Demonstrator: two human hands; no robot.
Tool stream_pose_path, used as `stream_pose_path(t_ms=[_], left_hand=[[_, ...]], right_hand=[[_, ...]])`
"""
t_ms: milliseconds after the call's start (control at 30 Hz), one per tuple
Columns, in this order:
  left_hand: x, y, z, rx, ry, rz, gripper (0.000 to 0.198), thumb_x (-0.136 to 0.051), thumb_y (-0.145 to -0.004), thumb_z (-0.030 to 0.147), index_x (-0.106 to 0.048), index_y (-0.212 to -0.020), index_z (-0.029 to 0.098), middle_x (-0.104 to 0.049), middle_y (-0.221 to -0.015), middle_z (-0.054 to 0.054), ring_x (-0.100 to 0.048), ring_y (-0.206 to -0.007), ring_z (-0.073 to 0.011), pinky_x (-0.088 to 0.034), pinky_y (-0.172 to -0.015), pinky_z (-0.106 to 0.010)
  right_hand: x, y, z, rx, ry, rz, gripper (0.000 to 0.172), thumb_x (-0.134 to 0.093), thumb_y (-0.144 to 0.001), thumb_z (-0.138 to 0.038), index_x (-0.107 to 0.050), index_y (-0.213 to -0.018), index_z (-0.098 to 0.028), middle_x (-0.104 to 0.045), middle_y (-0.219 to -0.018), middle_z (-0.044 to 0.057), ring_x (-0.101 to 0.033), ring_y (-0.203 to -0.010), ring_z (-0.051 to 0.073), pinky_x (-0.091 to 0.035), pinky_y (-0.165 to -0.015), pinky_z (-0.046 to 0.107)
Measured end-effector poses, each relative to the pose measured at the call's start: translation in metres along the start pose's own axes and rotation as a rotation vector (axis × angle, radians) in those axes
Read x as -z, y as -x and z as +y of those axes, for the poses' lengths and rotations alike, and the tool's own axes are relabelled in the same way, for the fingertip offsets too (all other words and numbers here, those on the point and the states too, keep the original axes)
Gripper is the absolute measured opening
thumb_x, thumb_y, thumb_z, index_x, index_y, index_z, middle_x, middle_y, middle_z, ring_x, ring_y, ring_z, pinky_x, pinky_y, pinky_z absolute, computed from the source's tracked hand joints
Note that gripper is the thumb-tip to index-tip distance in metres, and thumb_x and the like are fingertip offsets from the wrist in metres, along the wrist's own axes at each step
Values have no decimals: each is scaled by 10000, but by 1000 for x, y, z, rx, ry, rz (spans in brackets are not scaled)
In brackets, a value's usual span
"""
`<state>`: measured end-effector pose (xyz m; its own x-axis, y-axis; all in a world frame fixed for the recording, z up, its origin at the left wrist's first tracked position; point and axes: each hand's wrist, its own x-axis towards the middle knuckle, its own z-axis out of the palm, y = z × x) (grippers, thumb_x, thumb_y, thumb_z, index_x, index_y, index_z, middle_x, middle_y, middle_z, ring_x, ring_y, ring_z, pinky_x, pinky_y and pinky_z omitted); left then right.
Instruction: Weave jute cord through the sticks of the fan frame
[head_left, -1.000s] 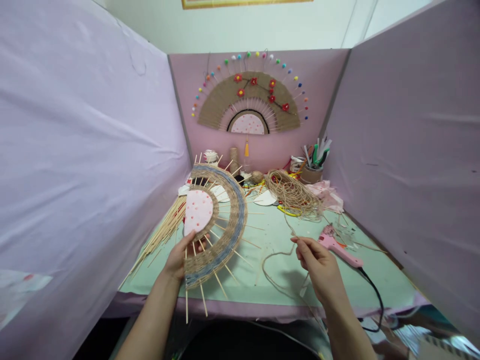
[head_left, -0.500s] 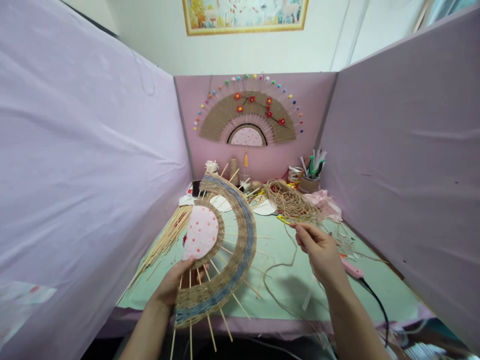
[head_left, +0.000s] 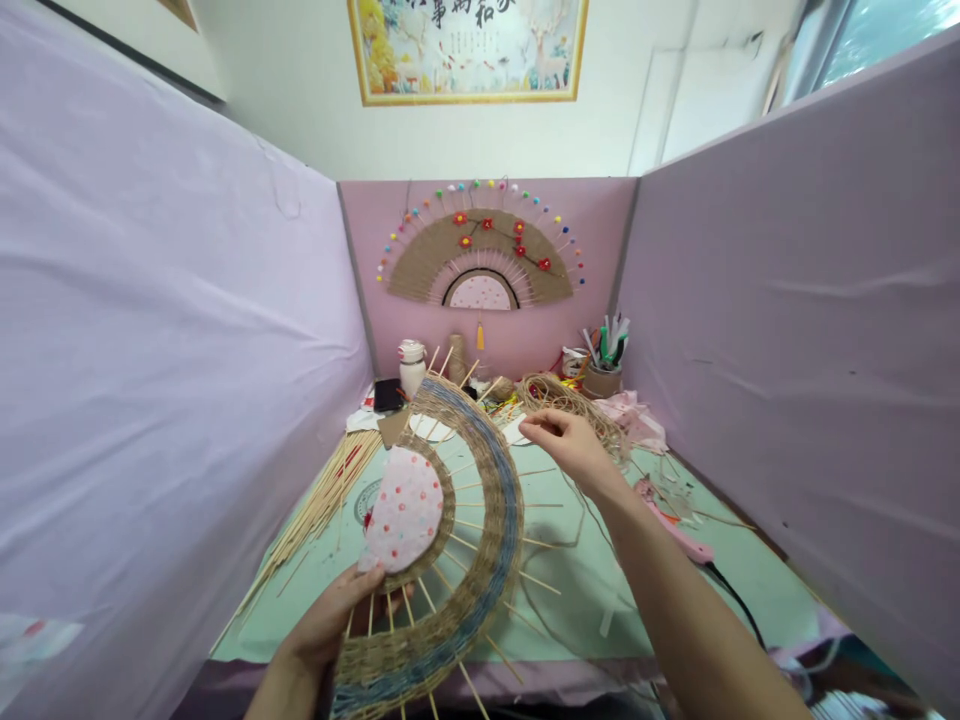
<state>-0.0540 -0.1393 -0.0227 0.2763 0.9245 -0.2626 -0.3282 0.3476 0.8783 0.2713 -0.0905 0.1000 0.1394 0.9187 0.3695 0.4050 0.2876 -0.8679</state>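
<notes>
My left hand (head_left: 337,615) grips a half-round woven fan (head_left: 499,480) near its lower inner edge, thumb on the front. A pink dotted half-disc (head_left: 405,510) fills the fan's centre. Around it runs a woven twine band with a blue stripe, and thin sticks radiate past its outer edge. My right hand (head_left: 566,445) is raised just right of the fan's upper part, thumb and fingertips pinched together. What sits in the pinch is too small or hidden to make out. A loose strand of twine (head_left: 581,520) trails below this hand on the green tabletop.
A finished fan with red flowers (head_left: 480,255) hangs on the pink back panel. Thin sticks (head_left: 322,515) lie at left. A twine heap (head_left: 559,395), a tool pot (head_left: 602,380) and a white bottle (head_left: 412,368) stand behind. A pink corded tool (head_left: 686,540) lies right.
My right hand has moved left and up toward the fan's outer edge. The yellow tool seen at its fingertips no longer shows. The fan sits slightly lower, and the camera view has tilted up.
</notes>
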Motion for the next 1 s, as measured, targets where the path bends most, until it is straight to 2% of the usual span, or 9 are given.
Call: stream_pose_path(t_ms=[133,267,433,533,667,733,900,1000], left_hand=[[0,0,2,8,-5,-43,347,-788,-644,378,-717,-882,137,-708,-915,-133,-647,-856,-284,-474,-800,-388],[-3,2,5,13,-42,-77,309,-789,-646,369,-718,-834,134,-708,-890,-120,-632,-783,-246,-482,-744,-345],[-6,2,3,0,-50,-67,295,-778,-656,379,-723,-829,147,-701,-853,-98,-617,-731,-222,-480,-735,-344],[-6,2,3,-12,-64,-67,297,-769,-668,387,-725,-838,148,-695,-839,-92,-604,-714,-206,-471,-680,-315],[-4,2,4,13,-48,-68,291,-776,-663,382,-718,-825,148,-687,-819,-85,-602,-724,-209,-476,-700,-321],[-3,1,5,14,-48,-61,285,-770,-671,386,-712,-814,148,-681,-800,-79,-593,-709,-200,-474,-703,-321],[-3,1,7,-1,-82,-129,360,-728,-700,453,-700,-767,100,-669,-748,-100,-545,-644,-171,-441,-643,-290],[-4,2,8,-16,-45,-126,363,-736,-692,450,-698,-763,95,-662,-725,-92,-541,-640,-168,-433,-633,-285]], right_hand=[[4,-3,-6,108,352,-34,275,-625,-745,-455,-754,-781,-215,-571,-734,34,-503,-704,174,-368,-661,289],[7,-6,-11,182,486,-93,263,-607,-776,-465,-771,-785,-260,-590,-797,55,-533,-833,218,-376,-739,321],[5,-9,-9,184,418,-212,222,-620,-779,-396,-762,-745,-229,-644,-810,53,-559,-838,212,-398,-756,313],[5,-10,-6,183,358,-219,200,-624,-774,-356,-748,-708,-214,-662,-809,50,-574,-826,205,-411,-760,306],[5,-10,-4,177,306,-220,194,-619,-769,-340,-737,-692,-207,-669,-808,46,-582,-810,195,-413,-742,293],[7,-9,-4,181,281,-196,212,-609,-775,-359,-728,-700,-200,-665,-794,43,-577,-784,185,-409,-717,284],[16,-2,-9,114,140,-4,324,-542,-814,-447,-692,-806,-160,-613,-683,22,-507,-642,149,-370,-600,259],[22,6,-8,57,34,19,335,-540,-809,-457,-677,-793,-152,-581,-651,13,-476,-613,139,-345,-570,252]])
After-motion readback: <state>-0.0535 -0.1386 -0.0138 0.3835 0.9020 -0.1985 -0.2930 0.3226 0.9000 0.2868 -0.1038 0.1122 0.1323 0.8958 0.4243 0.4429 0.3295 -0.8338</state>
